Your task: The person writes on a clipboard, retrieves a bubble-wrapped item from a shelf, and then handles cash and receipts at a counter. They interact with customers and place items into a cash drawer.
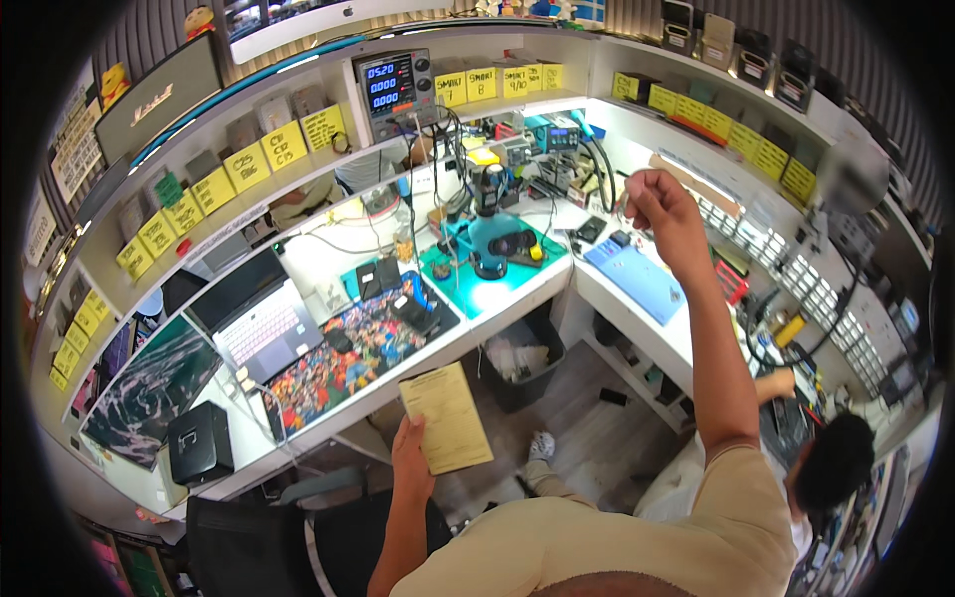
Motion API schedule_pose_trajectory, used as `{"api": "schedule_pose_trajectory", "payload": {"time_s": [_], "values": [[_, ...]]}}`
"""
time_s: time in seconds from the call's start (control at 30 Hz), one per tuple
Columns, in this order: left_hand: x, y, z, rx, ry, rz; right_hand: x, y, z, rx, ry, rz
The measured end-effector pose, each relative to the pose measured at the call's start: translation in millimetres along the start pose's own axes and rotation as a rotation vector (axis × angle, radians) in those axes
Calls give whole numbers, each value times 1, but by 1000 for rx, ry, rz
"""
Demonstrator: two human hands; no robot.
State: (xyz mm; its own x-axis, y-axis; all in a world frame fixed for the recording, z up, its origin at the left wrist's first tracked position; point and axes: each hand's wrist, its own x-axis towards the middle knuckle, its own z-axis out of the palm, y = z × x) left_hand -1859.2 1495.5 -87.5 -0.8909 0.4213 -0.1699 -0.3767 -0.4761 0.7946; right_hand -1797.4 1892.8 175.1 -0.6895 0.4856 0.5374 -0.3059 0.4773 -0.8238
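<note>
My left hand (409, 456) is closed on the left edge of a flat, tan-yellow paper form (453, 423) with faint print on it; whether it is one sheet, a pad or an envelope I cannot tell. The form is held in front of the desk's front edge, above the floor. My right hand (665, 214) is raised over the right-hand bench, fingers curled and pinched together. What lies between its fingertips, if anything, is too small to make out. A blue work mat (637, 279) lies below and beside that hand. The microscope (487, 234) stands left of it on a lit green mat (517, 271).
An open laptop (264, 333) and a colourful desk mat (343, 363) occupy the left desk. A power supply (393, 90) sits on the shelf among yellow-labelled boxes. Below are a dark bin (517, 383) and a black chair (249, 537). Another person (836, 463) is close at right.
</note>
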Motion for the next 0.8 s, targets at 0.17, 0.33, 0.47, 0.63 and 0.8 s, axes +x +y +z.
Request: {"api": "schedule_pose_trajectory", "payload": {"time_s": [0.17, 0.33, 0.47, 0.63, 0.8], "values": [[84, -34, 5, -31, 217, 104, 227, 119, 12, 40, -86, -86], [118, -38, 4, -3, 516, 139, 487, 212, 66, -97, -145, -88], [141, -10, 54, 14, 589, 316, 644, 263, 117, -698, -306, -373], [152, -2, 84, 44, 772, 376, 689, 265, 192, -953, -477, -408], [185, -7, 89, 33, 747, 352, 706, 252, 203, -684, -587, -545]]}}
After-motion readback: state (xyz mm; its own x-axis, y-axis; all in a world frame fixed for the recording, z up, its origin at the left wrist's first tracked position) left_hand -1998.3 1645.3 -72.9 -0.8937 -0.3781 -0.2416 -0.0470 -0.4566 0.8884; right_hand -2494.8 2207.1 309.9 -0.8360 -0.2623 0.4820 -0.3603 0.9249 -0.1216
